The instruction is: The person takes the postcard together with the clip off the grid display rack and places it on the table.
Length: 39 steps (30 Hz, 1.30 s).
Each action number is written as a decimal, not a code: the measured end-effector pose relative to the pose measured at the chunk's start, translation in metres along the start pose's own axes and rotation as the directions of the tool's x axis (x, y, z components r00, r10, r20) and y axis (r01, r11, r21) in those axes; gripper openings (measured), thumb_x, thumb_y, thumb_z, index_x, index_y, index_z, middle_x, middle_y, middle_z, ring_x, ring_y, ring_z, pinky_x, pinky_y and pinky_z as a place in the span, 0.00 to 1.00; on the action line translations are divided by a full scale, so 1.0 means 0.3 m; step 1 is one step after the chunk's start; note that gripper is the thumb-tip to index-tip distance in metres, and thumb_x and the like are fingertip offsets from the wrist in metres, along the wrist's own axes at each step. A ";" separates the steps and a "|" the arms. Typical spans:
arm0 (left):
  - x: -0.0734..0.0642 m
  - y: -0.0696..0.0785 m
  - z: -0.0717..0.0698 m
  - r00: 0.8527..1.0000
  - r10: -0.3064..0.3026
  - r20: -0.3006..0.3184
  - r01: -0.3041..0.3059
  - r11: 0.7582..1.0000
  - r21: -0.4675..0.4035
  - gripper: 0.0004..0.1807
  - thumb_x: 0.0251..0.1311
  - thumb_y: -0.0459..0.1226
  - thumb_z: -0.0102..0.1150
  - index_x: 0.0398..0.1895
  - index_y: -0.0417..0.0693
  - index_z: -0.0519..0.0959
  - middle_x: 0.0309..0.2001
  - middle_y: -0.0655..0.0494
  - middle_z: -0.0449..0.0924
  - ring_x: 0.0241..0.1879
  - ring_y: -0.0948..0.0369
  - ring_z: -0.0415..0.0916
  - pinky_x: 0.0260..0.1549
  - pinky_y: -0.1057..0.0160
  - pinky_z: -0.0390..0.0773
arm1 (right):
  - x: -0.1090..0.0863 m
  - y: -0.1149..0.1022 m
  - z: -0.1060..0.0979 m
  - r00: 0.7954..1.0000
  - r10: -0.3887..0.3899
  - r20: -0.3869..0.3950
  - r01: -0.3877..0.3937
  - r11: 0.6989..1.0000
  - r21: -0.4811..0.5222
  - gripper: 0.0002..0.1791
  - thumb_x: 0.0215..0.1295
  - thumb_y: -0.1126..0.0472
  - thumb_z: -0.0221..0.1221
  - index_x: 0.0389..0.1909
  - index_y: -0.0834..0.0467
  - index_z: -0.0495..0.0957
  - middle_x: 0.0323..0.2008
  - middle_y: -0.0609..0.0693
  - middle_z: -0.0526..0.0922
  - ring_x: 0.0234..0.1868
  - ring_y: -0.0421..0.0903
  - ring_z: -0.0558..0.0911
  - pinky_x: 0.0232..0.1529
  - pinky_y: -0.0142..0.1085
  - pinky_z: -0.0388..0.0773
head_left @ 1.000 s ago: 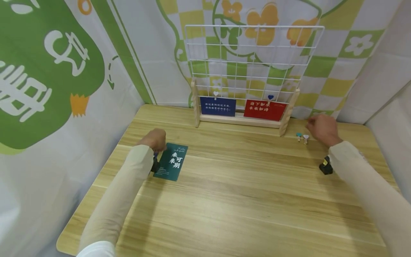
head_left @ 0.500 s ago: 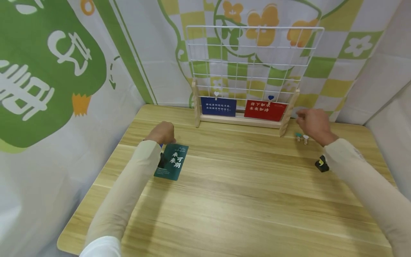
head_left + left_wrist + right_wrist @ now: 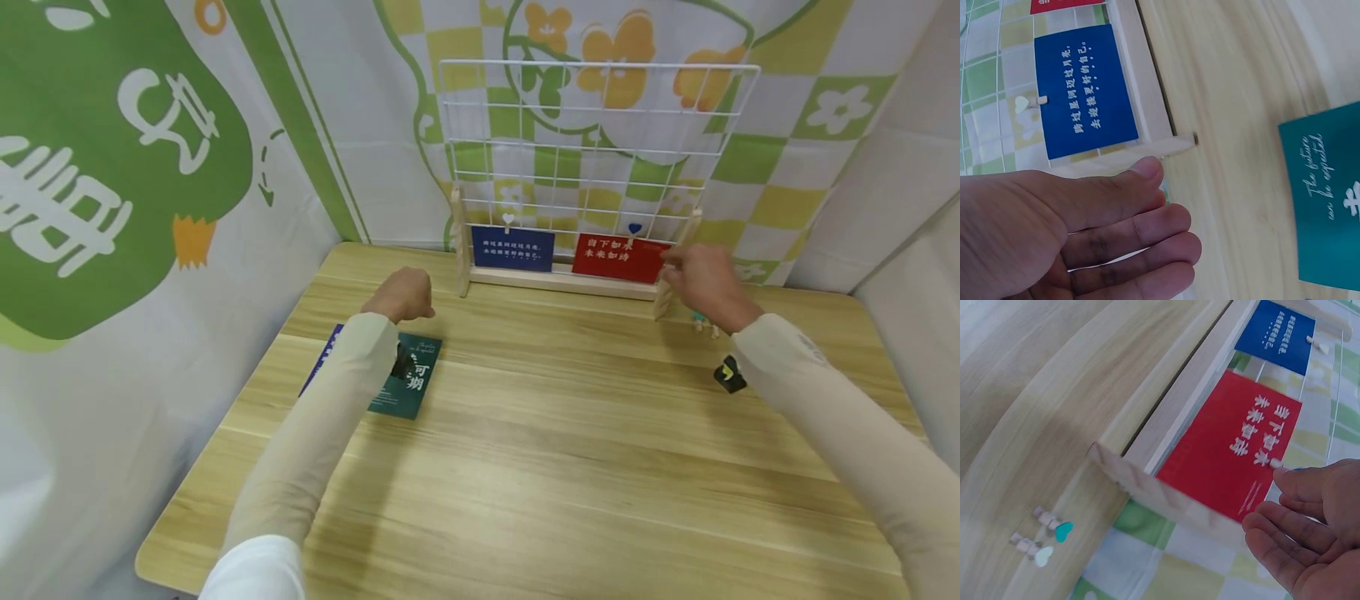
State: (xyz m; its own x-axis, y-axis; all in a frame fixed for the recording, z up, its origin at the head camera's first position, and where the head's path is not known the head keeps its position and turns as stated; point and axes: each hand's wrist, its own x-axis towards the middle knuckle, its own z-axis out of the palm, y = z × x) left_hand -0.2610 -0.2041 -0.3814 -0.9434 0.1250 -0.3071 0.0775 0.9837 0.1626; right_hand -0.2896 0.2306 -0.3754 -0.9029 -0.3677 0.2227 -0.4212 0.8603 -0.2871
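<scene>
- Head view: one rack (image 3: 562,281) stands by the back edge of the table (image 3: 570,458) and has two cards on it, a blue card (image 3: 513,252) and a red card (image 3: 637,265).
- Two pegs clip them: one white heart peg (image 3: 507,222) and one blue heart peg (image 3: 634,230).
- Two loose pegs (image 3: 1054,524) lie near the table's back edge, right of the rack.
- Two more cards lie near the table's left edge: a green card (image 3: 1325,212) and a purple card (image 3: 324,362), mostly hidden by the left sleeve.
- The left hand (image 3: 399,295) is between the green card and the rack, fingers softly bent, thumb close to them.
- The right hand (image 3: 708,285) is by the red card, fingers loosely bent, gap narrow; I cannot tell if they touch it.
</scene>
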 end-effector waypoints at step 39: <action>0.090 0.186 -0.092 0.987 0.047 -0.156 -0.053 0.998 -0.036 0.17 0.56 0.36 0.70 0.44 0.37 0.77 0.41 0.45 0.84 0.45 0.49 0.81 0.50 0.51 0.79 | 0.169 -0.273 0.049 0.994 -0.104 0.041 0.102 0.994 0.036 0.13 0.66 0.67 0.59 0.49 0.66 0.82 0.41 0.63 0.87 0.29 0.53 0.82 0.38 0.49 0.81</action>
State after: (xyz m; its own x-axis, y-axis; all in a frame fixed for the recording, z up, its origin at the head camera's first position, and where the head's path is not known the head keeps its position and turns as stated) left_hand -0.2909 -0.1494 -0.3548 -0.9776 0.1490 -0.1489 0.1156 0.9704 0.2123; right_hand -0.3021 0.1364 -0.3545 -0.8572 -0.4689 0.2130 -0.5140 0.8048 -0.2967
